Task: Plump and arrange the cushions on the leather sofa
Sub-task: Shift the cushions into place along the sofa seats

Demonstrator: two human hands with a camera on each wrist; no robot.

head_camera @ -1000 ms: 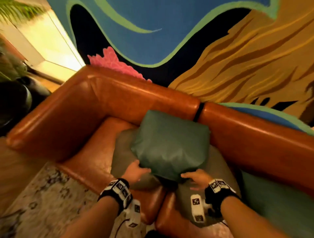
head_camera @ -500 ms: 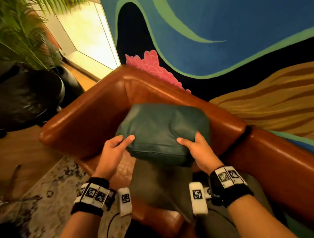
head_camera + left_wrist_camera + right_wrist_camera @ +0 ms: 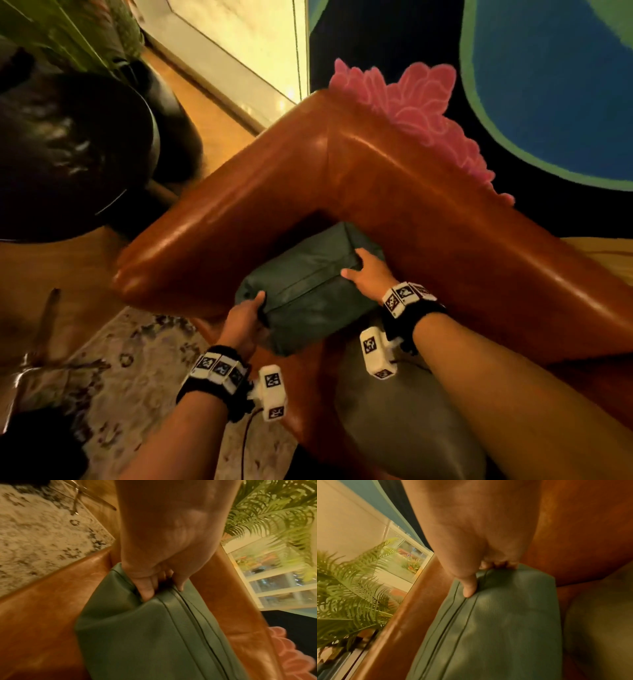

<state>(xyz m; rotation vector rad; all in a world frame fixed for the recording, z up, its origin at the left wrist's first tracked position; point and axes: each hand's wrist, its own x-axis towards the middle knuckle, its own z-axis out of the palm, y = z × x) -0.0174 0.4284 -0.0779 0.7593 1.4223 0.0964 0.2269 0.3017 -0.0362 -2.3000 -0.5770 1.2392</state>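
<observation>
Left hand [image 3: 244, 318]: grips the near-left end of the dark green cushion [image 3: 308, 291]; in the left wrist view the thumb [image 3: 145, 588] and fingers pinch into the leather beside the seam, curled round the cushion's edge
Right hand [image 3: 368, 274]: grips the far-right end of the same cushion; in the right wrist view the thumb [image 3: 469, 586] presses on the top face next to the stitched seam, the other fingers curl over the end edge
Dark green cushion: held between both hands in the corner of the sofa [image 3: 308, 171]; it lies against the inside of the armrest, its far end close to the backrest; a piped seam runs along its upper face from one hand to the other; whether its underside touches the seat cannot be told
Sofa: tan-brown leather, armrest and backrest meeting at a corner just beyond the cushion
Grey-green cushion [image 3: 404, 428]: lies on the seat under the right forearm, just beside the dark green one
Rug [image 3: 120, 377]: pale with dark mottling, on the floor left of the sofa
Plant [image 3: 351, 595]: green fronds beyond the armrest; dark pot [image 3: 68, 154] beside the sofa's arm
Wall [image 3: 548, 85]: painted in blue, green, black, with a pink shape behind the backrest
</observation>
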